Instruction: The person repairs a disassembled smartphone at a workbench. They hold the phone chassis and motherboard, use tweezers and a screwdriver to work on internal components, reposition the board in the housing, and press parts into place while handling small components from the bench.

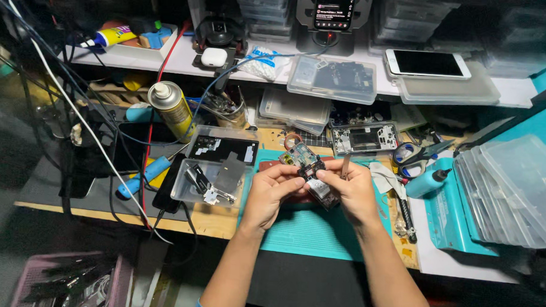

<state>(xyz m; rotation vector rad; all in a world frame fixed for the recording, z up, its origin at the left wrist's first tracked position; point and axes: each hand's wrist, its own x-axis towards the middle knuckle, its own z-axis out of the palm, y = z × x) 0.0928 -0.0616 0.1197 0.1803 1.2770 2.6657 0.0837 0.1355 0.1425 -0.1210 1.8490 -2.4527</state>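
My left hand and my right hand meet over a teal cutting mat. Between them they hold a small phone circuit board with a camera module and a metal shield. The left fingers pinch its upper left edge. My right hand supports the board from the right and also grips thin metal tweezers that point upward. A second green circuit board lies on the mat just beyond the held one.
A clear plastic tray with parts sits left of the hands. A phone frame, scissors, a teal dropper bottle, a yellow spray can and stacked clear lids surround the mat. A white phone lies on the shelf.
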